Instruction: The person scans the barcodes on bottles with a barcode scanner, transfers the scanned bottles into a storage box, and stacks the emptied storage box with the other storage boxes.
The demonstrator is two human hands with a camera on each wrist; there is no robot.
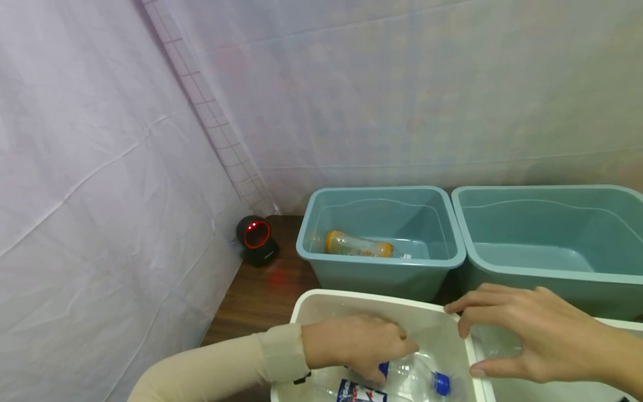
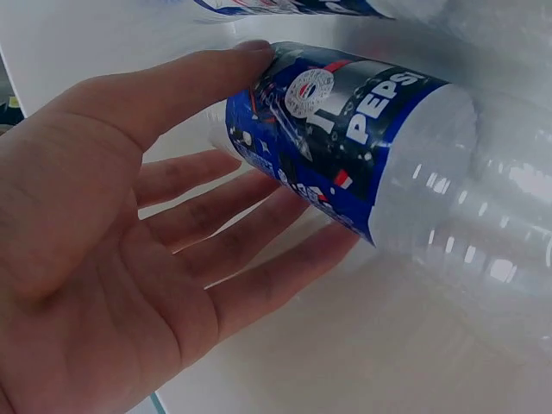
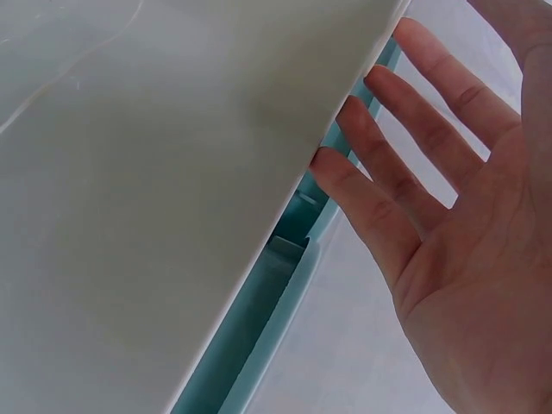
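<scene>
Bottle (image 2: 345,147), empty, looks light and crushable; left hand (image 2: 129,250) half-curls round its label, right hand (image 1: 532,332) spread.

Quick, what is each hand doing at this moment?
Left hand: starting to close around the clear plastic Pepsi bottle with blue label, thumb on it.
Right hand: open, holding nothing, fingers over the white plastic bin rim.
</scene>
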